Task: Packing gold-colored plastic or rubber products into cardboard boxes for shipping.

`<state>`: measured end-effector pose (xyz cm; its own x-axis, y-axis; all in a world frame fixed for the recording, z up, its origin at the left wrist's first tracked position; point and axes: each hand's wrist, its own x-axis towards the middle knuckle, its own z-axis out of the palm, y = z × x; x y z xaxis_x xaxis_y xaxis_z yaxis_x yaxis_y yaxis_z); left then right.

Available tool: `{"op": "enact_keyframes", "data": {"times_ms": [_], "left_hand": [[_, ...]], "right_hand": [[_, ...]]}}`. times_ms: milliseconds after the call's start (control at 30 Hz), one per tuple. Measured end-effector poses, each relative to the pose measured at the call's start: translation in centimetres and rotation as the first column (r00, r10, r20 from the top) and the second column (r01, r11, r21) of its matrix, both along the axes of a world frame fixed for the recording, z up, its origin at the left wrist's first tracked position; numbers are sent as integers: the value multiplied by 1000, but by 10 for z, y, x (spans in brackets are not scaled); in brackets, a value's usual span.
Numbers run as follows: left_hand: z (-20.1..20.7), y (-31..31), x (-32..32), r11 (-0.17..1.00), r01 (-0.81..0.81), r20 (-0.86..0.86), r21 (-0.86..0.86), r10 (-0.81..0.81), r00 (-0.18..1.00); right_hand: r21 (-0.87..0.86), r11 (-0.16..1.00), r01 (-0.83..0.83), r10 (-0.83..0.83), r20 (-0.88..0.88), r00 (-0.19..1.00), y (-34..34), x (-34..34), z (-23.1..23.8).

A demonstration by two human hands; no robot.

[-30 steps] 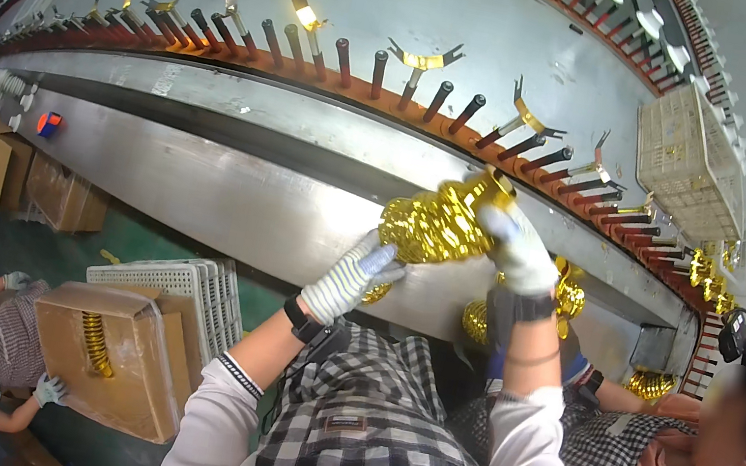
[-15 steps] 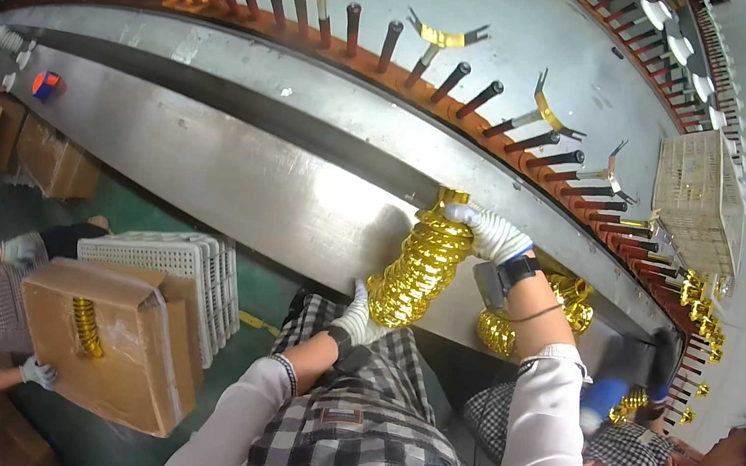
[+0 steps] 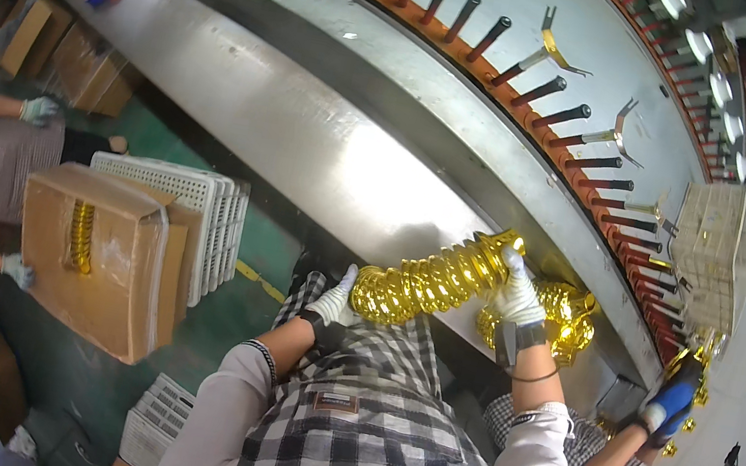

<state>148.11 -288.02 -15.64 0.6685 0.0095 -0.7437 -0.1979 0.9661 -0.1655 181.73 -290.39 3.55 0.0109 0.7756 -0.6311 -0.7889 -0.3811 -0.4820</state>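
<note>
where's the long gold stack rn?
Head view, just right of and below centre: the long gold stack is held between the left hand and right hand, left of another gold pile.

I've got both forearms [image 3: 281, 349] angled in from the lower edge, spread kinda wide: left grip [image 3: 336, 299] cupped lower down, right grip [image 3: 520, 295] curled in, higher and farther forward.

Bright light throws a white glare across the long grey metal bench [image 3: 246, 101] and sharp glints along the ridged, shiny gold stack [image 3: 429, 283], with a soft shadow beside it. Fisheye distortion bows the bench's edges, and the corners fall into black.
</note>
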Motion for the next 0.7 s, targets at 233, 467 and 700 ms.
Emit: {"op": "enact_keyframes", "data": {"times_ms": [233, 467, 700], "left_hand": [[80, -29, -135, 916, -289, 80, 277, 278, 957], [167, -5, -319, 557, -522, -103, 646, 741, 663], [143, 11, -606, 300, -96, -248, 949, 900, 359]], "right_hand": [[23, 1000, -18, 20, -110, 994, -27, -87, 16], [306, 860, -408, 467, -152, 871, 93, -285, 68], [403, 676, -618, 726, -220, 651, 234, -601, 65]]}}
